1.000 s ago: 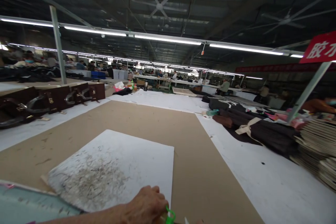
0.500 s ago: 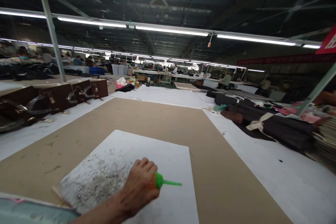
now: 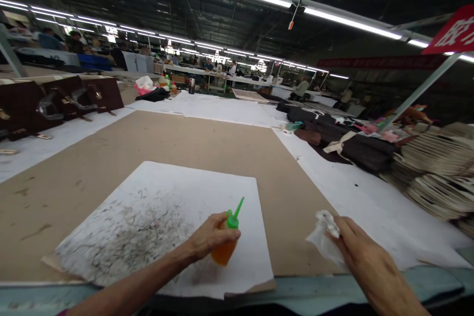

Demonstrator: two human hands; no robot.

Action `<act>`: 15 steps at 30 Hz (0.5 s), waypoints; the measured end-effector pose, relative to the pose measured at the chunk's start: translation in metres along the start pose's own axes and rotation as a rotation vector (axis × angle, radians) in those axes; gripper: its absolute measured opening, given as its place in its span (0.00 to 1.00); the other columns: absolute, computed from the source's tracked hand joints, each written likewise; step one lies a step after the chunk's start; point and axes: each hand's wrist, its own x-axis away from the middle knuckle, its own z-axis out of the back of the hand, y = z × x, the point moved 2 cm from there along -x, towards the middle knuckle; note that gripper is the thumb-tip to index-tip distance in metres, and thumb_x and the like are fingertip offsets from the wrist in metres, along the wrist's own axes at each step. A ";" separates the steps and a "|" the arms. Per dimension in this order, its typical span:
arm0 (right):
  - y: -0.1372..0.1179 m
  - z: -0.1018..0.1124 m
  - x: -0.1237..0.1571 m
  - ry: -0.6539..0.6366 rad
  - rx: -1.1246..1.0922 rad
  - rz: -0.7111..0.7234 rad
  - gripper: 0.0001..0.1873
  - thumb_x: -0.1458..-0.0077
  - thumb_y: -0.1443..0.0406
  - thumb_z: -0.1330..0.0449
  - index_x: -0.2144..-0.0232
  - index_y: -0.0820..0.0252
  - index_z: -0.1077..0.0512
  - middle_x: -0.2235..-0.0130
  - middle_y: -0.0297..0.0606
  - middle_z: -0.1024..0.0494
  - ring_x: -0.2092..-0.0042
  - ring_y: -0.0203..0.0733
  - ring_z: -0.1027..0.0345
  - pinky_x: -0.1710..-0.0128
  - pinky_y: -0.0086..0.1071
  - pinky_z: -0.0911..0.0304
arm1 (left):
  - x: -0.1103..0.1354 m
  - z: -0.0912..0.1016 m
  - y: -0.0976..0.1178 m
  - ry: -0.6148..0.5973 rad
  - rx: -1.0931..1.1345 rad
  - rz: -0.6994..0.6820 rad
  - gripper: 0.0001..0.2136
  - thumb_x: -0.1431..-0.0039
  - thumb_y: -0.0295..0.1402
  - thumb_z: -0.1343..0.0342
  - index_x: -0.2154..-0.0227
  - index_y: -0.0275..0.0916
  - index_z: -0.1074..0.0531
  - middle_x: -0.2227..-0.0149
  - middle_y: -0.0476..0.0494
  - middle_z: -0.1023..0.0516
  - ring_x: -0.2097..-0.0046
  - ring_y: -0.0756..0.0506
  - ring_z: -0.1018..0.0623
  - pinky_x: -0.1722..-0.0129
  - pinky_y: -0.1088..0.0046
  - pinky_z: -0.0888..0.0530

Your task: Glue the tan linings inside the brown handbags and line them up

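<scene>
My left hand is closed around a squeeze bottle of orange liquid. Its green nozzle points up and to the right. Below the bottle lies a white sheet, smeared with dark marks over its left half. Off to the right, my right hand pinches a crumpled white tissue above the brown board near the table's front edge.
The white sheet rests on a large brown board over white paper. Dark brown bags stand along the left. Dark rolled fabric and stacked pale pieces lie on the right. People work at far tables.
My left hand has turned the bottle from nozzle sideways to nozzle up. My right hand has come into view with the tissue. The head view has shifted right and down.
</scene>
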 end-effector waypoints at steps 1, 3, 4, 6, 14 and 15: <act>-0.002 -0.001 -0.001 -0.011 0.027 0.032 0.14 0.41 0.57 0.51 0.61 0.55 0.29 0.61 0.41 0.24 0.61 0.48 0.28 0.60 0.37 0.32 | -0.003 -0.001 -0.001 -0.014 0.011 -0.001 0.13 0.52 0.38 0.42 0.69 0.33 0.31 0.74 0.51 0.33 0.71 0.51 0.35 0.71 0.74 0.40; -0.011 -0.003 -0.001 -0.051 -0.037 0.047 0.15 0.40 0.57 0.52 0.57 0.56 0.31 0.56 0.44 0.26 0.56 0.49 0.30 0.57 0.39 0.34 | -0.006 -0.004 -0.001 -0.038 0.021 -0.006 0.13 0.52 0.38 0.42 0.68 0.33 0.30 0.73 0.50 0.32 0.70 0.50 0.34 0.71 0.75 0.40; -0.020 -0.005 0.000 -0.066 -0.100 0.043 0.16 0.39 0.58 0.52 0.54 0.57 0.33 0.54 0.44 0.26 0.54 0.48 0.31 0.55 0.38 0.35 | -0.007 -0.007 0.001 -0.057 0.024 -0.007 0.13 0.52 0.38 0.42 0.68 0.33 0.30 0.73 0.50 0.32 0.70 0.50 0.34 0.71 0.75 0.40; -0.044 -0.008 0.004 -0.110 -0.250 0.031 0.16 0.39 0.58 0.50 0.51 0.56 0.35 0.51 0.44 0.27 0.50 0.46 0.33 0.51 0.35 0.37 | -0.007 -0.015 0.006 -0.123 0.035 -0.010 0.13 0.53 0.38 0.42 0.69 0.33 0.29 0.73 0.50 0.31 0.70 0.50 0.33 0.71 0.75 0.39; -0.121 -0.019 0.003 -0.309 -0.536 0.192 0.19 0.41 0.71 0.51 0.49 0.55 0.34 0.51 0.40 0.28 0.51 0.40 0.34 0.52 0.30 0.39 | 0.010 -0.039 0.020 -0.533 0.028 0.080 0.11 0.56 0.35 0.43 0.69 0.35 0.27 0.73 0.51 0.32 0.70 0.50 0.34 0.68 0.76 0.37; -0.123 -0.018 0.003 -0.369 -0.529 0.220 0.17 0.41 0.72 0.52 0.53 0.55 0.31 0.55 0.39 0.27 0.55 0.40 0.32 0.55 0.29 0.39 | 0.011 -0.038 0.022 -0.578 0.001 0.079 0.11 0.56 0.35 0.43 0.69 0.36 0.27 0.73 0.52 0.32 0.70 0.51 0.35 0.68 0.76 0.38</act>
